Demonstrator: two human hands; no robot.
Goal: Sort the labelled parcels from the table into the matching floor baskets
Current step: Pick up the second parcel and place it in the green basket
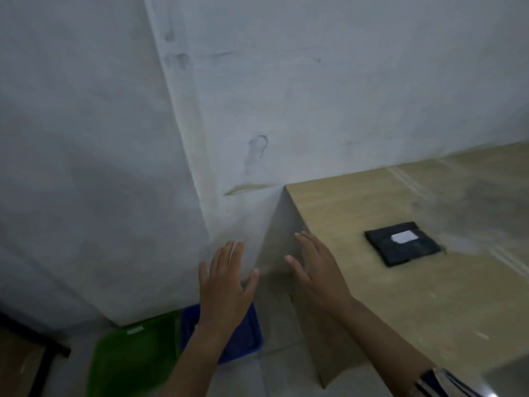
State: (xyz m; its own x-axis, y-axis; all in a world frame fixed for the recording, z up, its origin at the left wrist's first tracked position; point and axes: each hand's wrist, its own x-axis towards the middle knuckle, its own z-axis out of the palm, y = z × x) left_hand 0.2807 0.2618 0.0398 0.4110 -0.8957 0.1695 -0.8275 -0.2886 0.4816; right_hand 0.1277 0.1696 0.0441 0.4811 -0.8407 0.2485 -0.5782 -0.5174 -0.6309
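Note:
A flat black parcel with a white label lies on the light wooden table, right of centre. My left hand hovers open and empty above the blue floor basket, fingers spread. My right hand is open and empty over the table's left edge, a short way left of the parcel. A green floor basket with a small white label on its rim stands beside the blue one, to its left.
A white wall and a projecting wall corner fill the background close behind the baskets. A dark-framed piece of furniture stands at the bottom left. Grey tiled floor shows between the baskets and the table side.

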